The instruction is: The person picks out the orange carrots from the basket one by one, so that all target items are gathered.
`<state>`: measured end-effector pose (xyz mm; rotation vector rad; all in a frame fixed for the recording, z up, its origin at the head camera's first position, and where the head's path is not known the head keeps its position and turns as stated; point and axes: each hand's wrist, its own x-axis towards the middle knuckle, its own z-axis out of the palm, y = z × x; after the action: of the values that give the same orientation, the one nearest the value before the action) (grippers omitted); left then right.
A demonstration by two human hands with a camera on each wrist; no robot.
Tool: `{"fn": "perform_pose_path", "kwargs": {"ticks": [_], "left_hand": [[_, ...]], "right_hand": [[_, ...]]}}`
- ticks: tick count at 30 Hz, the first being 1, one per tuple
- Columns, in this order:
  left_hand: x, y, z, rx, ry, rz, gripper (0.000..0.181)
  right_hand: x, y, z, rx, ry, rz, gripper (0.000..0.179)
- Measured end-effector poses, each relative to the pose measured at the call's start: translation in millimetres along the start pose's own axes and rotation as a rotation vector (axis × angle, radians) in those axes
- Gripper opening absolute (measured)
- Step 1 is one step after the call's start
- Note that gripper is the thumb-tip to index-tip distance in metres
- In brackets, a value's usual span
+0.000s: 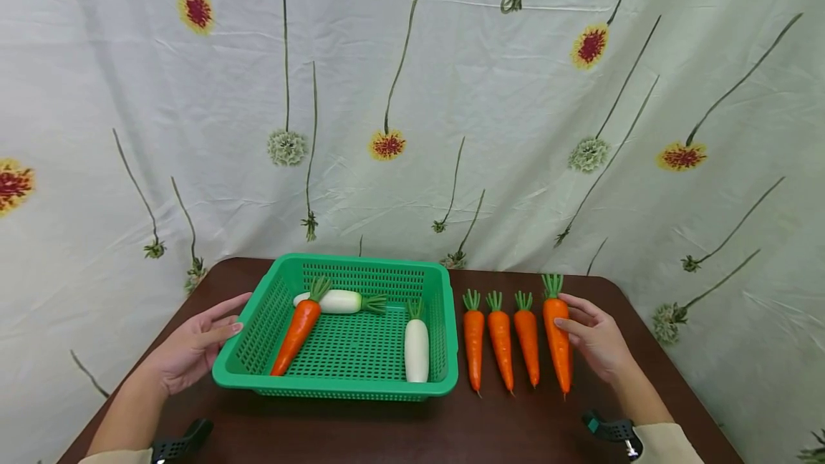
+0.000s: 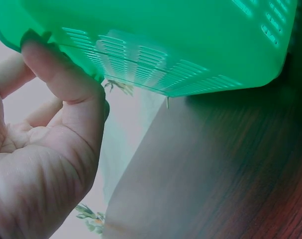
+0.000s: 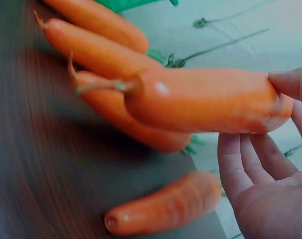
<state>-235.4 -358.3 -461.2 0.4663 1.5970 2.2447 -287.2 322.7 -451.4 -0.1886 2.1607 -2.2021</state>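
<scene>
My right hand (image 1: 596, 335) pinches an orange carrot (image 1: 555, 331) near its leafy top, thumb on one side and fingers on the other. In the right wrist view this carrot (image 3: 205, 99) is raised over the table, its thin root tip toward the camera. Another carrot (image 3: 165, 204) lies below it, mostly hidden in the head view. To its left, three carrots (image 1: 500, 342) lie side by side. At the left end of a green plastic basket (image 1: 335, 385), my left hand (image 1: 193, 346) holds the rim between thumb and fingers. The basket's outer wall (image 2: 155, 30) fills the upper left wrist view.
Inside the basket are one carrot (image 1: 299, 331), a white radish (image 1: 341, 301) lying crosswise at the back, and another white radish (image 1: 416, 349) at the right. The dark wooden table (image 1: 361, 435) has rounded far corners. Behind it hangs a flowered white cloth (image 1: 361, 77).
</scene>
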Motion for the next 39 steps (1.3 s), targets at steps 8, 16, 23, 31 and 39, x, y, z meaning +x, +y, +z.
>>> {"fn": "perform_pose_path", "kwargs": {"ticks": [8, 16, 23, 31, 39], "left_hand": [[-0.5, -0.7, -1.2, 0.01, 0.01, 0.001, 0.049], [0.1, -1.7, -2.1, 0.023, 0.039, -0.003, 0.048], [-0.5, -1.1, -0.7, 0.013, 0.035, -0.002, 0.048], [-0.3, -0.2, -0.1, 0.002, 0.034, 0.0, 0.049], [-0.4, 0.2, 1.3, 0.0, 0.04, -0.005, 0.049]], "right_hand": [[1.9, 4.5, -22.4, 0.017, 0.039, -0.005, 0.043], [7.0, 7.8, -42.1, -0.022, 0.1, 0.047, 0.044], [10.1, 13.5, -56.0, -0.088, 0.134, 0.089, 0.044], [13.8, 18.6, -64.5, -0.21, 0.137, 0.147, 0.041], [21.8, 27.4, -79.0, -0.253, 0.095, 0.18, 0.047]]}}
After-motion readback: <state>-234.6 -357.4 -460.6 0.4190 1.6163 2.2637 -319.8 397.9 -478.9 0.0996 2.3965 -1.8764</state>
